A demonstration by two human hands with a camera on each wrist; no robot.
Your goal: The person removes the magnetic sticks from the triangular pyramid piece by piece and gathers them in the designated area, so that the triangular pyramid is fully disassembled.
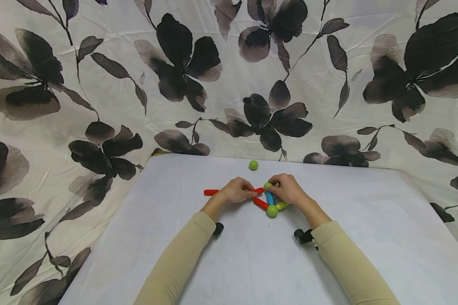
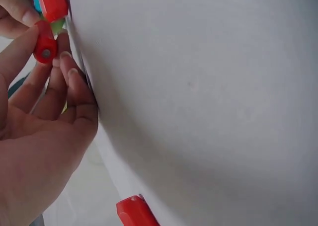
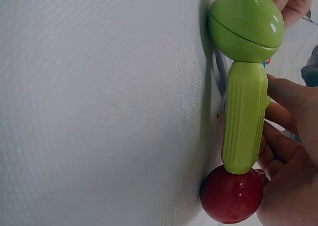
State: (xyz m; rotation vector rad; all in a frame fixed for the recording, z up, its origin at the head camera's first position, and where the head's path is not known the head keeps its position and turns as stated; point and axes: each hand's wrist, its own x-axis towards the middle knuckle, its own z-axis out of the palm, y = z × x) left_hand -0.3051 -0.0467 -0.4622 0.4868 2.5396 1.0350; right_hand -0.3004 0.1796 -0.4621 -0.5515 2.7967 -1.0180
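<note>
My left hand (image 1: pixel 236 190) pinches a red rod (image 2: pixel 45 44) between thumb and fingers; a round tip shows at its near end. The fingers of my right hand (image 1: pixel 289 189) pinch a green ball (image 1: pixel 267 185) at the far end of a blue rod (image 1: pixel 270 198). That rod runs toward a second green ball (image 1: pixel 272 211), where another red rod (image 1: pixel 261 203) and a yellow-green rod (image 3: pixel 244 116) also meet. In the right wrist view, a dark red ball (image 3: pixel 232 193) sits at the yellow-green rod's other end. It is hidden behind my right hand in the head view.
A loose red rod (image 1: pixel 211 192) lies left of my left hand. Farther back, a single green ball (image 1: pixel 253 165) rests near the far edge of the white table (image 1: pixel 137 254). Behind it hangs a floral cloth (image 1: pixel 221 84). Dark wrist devices (image 1: pixel 303 236) sit under both forearms.
</note>
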